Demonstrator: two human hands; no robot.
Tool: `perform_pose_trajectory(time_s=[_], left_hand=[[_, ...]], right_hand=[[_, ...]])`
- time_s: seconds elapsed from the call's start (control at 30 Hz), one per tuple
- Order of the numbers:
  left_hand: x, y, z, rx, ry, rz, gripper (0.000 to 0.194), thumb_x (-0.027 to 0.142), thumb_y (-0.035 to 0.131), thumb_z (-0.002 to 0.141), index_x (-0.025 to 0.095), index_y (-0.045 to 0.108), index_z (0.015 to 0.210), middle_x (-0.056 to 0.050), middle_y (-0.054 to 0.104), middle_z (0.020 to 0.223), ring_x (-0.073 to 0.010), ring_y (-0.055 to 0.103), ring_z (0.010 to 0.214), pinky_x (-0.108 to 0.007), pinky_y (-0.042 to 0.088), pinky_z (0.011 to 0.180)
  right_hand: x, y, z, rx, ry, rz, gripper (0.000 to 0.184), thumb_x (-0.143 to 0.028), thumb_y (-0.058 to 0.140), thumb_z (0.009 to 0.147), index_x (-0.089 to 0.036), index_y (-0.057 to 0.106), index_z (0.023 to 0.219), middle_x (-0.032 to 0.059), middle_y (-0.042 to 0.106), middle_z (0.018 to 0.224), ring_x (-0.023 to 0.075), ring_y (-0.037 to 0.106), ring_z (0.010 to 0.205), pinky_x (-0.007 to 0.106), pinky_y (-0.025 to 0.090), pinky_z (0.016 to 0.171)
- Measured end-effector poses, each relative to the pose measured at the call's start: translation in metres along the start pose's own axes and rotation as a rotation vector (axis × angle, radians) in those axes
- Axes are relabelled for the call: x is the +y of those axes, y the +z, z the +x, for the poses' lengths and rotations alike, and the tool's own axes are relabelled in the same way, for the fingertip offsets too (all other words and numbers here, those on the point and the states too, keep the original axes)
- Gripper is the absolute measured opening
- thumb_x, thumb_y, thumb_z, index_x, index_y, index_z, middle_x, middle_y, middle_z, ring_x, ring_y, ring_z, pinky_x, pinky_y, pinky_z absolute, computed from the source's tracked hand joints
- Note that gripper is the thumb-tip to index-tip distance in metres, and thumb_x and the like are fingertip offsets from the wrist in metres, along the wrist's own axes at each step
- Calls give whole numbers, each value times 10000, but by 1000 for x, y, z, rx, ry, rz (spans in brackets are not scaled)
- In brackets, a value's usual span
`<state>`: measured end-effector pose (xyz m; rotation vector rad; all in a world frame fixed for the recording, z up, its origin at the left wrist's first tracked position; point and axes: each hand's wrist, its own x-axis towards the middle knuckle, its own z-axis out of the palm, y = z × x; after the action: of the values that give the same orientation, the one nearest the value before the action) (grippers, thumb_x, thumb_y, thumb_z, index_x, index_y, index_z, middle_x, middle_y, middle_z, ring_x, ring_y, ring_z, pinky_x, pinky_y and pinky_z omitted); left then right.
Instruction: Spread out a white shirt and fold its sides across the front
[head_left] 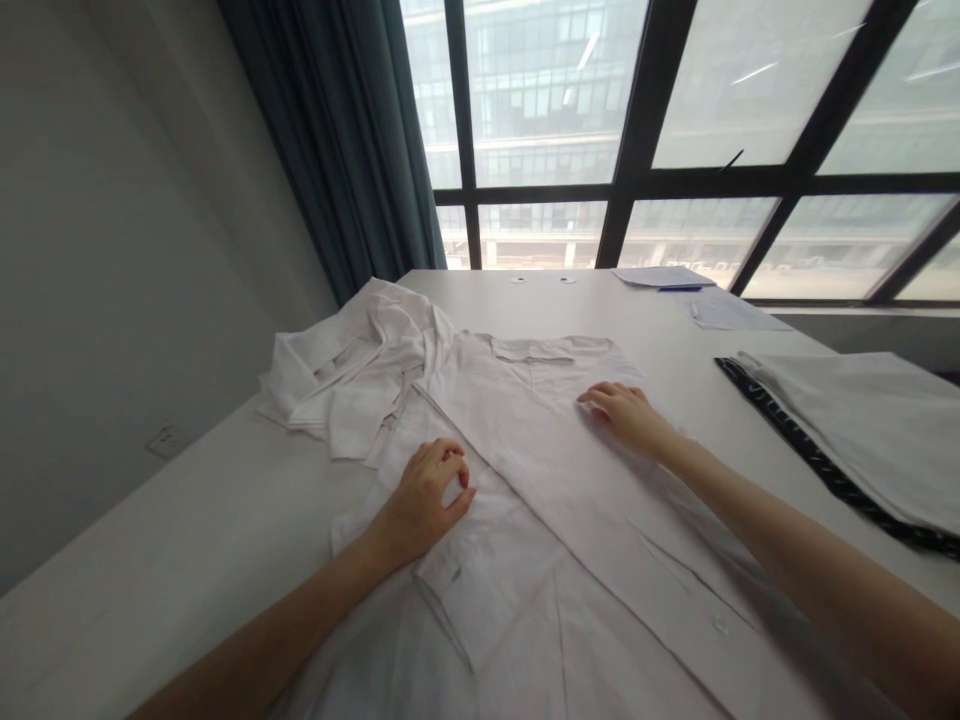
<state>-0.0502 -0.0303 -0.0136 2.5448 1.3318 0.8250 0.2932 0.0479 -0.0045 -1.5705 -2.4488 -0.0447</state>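
A long white coat [517, 430] lies spread front side up on the white table, with its neck end away from me. A front edge runs diagonally down it, and a small button shows low on the right. My left hand [427, 495] is over its left half, fingers half curled, with a small gap between thumb and index finger and no cloth visibly gripped. My right hand [622, 412] rests palm down on the upper right part, fingers lightly bent. Bunched white cloth [367, 350] lies against the coat's upper left side; whether it is a sleeve I cannot tell.
Folded white cloth [885, 420] lies at the right beside a black strip [817, 470] with white marks. Papers [660, 277] and a blue pen [680, 289] are at the far right of the table [247, 520]. Behind are a dark curtain [345, 140] and windows [555, 100].
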Motion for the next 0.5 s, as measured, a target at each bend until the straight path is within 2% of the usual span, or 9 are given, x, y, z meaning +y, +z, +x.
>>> perform_pose_trajectory(time_s=[0.2, 0.37, 0.5], left_hand=[[3, -4, 1, -66, -12, -1, 106, 193, 592, 832, 187, 569, 729, -71, 566, 1086, -230, 522, 983, -407, 420, 903], [5, -6, 1, -105, -3, 6, 87, 196, 592, 826, 186, 576, 741, -67, 575, 1090, -240, 521, 1023, -420, 398, 916], [4, -4, 1, -96, -4, -8, 101, 194, 587, 828, 188, 567, 729, -67, 577, 1083, -237, 523, 1013, -418, 404, 915]], right_hand=[[3, 10, 41, -11, -67, 4, 271, -187, 410, 955, -210, 626, 1116, 124, 622, 1218, 258, 530, 1150, 403, 352, 926], [6, 3, 52, -50, -146, -23, 185, -238, 457, 953, -200, 637, 969, 112, 647, 1088, 246, 540, 1042, 383, 325, 868], [8, 0, 57, -76, -169, -33, 171, -235, 485, 938, -207, 646, 989, 100, 660, 1049, 244, 530, 1031, 373, 312, 833]])
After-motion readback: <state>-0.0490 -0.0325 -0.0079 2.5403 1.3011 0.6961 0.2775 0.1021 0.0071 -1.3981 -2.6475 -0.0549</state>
